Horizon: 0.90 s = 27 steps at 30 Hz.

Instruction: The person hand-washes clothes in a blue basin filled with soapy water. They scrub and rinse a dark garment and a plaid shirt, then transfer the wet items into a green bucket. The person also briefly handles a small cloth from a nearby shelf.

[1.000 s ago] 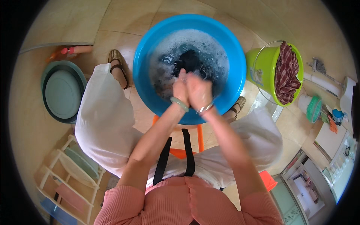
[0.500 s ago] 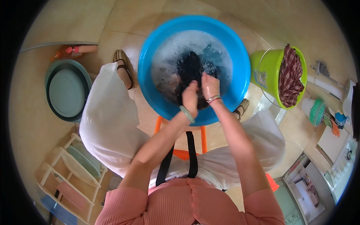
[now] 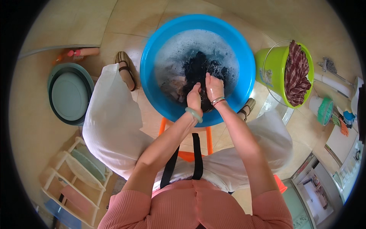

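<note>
A wide blue basin [image 3: 150, 78] of sudsy water [image 3: 179, 44] stands in front of me. Wet black cloth [image 3: 196, 65] lies bunched in the water, its kind hidden by folds and foam. My left hand [image 3: 194, 98], with a pale green bangle [image 3: 193, 114] at the wrist, is closed on the near part of this cloth. Close beside it, my right hand [image 3: 214, 87] has its fingers curled down and gripping the same black cloth. Some paler fabric [image 3: 177, 84] shows under the suds left of my hands.
To the right, a lime green bucket [image 3: 271, 63] holds a dark red checked cloth [image 3: 297, 78]. Stacked grey-green basins [image 3: 69, 96] and a pink-topped bottle [image 3: 85, 52] are at the left, above a white rack [image 3: 57, 173]. Orange stool legs [image 3: 209, 141] show below the blue basin.
The black cloth has shifted and spread out more in the water, its far end sinking nearer to me. Both hands have stayed close together in nearly the same place.
</note>
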Tool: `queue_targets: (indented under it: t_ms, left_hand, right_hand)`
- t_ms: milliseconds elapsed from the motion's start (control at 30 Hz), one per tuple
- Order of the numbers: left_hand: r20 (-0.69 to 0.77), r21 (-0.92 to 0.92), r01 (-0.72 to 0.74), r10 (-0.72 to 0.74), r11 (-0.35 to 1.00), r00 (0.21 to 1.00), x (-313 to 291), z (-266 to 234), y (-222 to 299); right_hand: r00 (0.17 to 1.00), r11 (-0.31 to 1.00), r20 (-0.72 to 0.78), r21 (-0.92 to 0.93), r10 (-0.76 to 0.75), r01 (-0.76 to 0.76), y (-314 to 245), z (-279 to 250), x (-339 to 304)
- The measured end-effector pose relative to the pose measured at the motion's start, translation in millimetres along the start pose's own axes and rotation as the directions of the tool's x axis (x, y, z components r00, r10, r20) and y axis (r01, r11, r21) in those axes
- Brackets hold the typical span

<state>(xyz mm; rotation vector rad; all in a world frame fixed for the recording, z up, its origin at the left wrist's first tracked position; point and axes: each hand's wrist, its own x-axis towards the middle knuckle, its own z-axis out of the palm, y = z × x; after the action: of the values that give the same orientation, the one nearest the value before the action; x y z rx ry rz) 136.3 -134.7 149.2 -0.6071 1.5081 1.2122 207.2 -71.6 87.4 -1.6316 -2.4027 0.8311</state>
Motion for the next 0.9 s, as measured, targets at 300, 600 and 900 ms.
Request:
queue_targets:
  t_ms: [300,600,900]
  left_hand:
    - [0.316,-0.353,0.184,-0.068,0.917,0.946,28,-32,31]
    - [0.413,0.378,-0.611,0.464,0.695,0.784,-20,-7,6]
    - [0.440,0.273,-0.469,0.324,0.840,0.837,-36,-15,-31]
  right_hand:
    - [0.958,0.862,-0.076,0.421,-0.278,0.284,-111,-42,-55]
    - [0.738,0.549,0.588,0.516,0.332,-0.658,24,-46,1]
    - [0.995,0.945,0.056,0.315,0.078,-0.092,9,-83,2]
